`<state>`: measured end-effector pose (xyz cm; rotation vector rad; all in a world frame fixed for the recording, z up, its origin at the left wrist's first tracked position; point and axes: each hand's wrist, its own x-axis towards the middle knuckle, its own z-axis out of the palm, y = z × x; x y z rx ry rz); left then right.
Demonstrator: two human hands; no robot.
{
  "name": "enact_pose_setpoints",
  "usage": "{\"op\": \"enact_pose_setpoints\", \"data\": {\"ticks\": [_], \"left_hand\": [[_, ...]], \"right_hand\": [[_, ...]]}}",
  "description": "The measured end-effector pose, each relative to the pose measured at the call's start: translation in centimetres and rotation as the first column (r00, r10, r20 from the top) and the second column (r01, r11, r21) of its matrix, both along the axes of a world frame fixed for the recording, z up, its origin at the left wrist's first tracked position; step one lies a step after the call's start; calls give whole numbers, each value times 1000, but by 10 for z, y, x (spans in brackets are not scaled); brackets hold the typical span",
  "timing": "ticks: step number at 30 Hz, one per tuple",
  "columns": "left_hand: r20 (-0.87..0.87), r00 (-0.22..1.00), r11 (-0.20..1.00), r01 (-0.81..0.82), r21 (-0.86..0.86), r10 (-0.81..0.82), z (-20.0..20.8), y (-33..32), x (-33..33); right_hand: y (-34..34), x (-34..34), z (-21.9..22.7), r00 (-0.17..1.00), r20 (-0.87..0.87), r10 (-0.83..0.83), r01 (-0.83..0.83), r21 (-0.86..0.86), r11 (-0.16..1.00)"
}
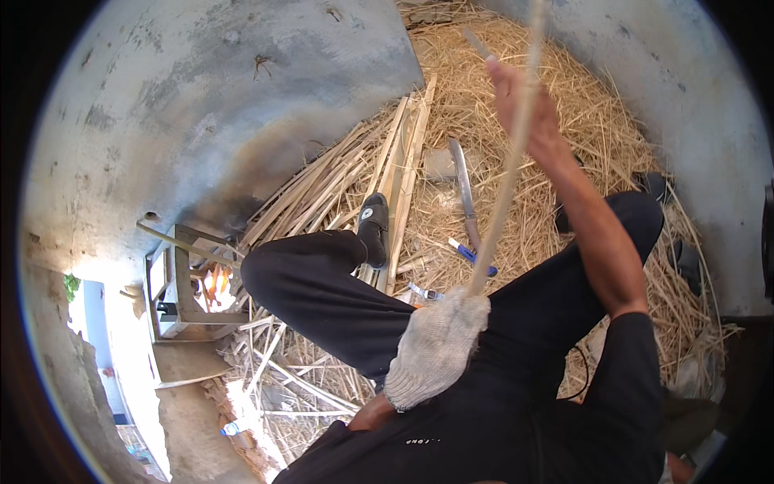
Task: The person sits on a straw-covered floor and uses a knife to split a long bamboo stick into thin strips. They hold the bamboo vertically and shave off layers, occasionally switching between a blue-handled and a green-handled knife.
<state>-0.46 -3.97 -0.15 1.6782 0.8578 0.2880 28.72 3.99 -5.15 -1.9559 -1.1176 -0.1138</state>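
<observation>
Long pale wooden strip (508, 177), clasped low in the cream-gloved left hand (439, 351).
It slants away past the farther, bare right hand (524, 109), which grips a thin grey blade (477, 43) (contact unclear).

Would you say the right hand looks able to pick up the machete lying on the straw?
Probably not straight away: the right hand seems to hold a smaller blade, though the machete lies uncovered on the straw.

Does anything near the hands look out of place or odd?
Yes: a long knife lies loose, blade bare, on the straw-like litter between the person's legs, close to a blue tool. Also, the left hand wears a pale glove while the right hand is bare, an uneven pairing.
</observation>
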Motion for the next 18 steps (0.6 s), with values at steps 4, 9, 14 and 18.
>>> {"op": "enact_pose_setpoints", "data": {"ticks": [4,9,14,18], "left_hand": [[126,967,837,-122,-533,221,-6,27,-5],[183,896,823,-268,-501,404,-5,44,-2],[105,930,796,-240,-555,353,0,39,-2],[191,930,840,-179,-513,314,-17,43,-7]], "right_hand": [[-26,18,5,986,-72,149,-120,311,943],[-54,-66,12,727,157,668,-682,272,678],[-57,-94,-1,657,210,724,-741,4,672],[-51,-92,-2,652,328,683,-729,25,684]]}}
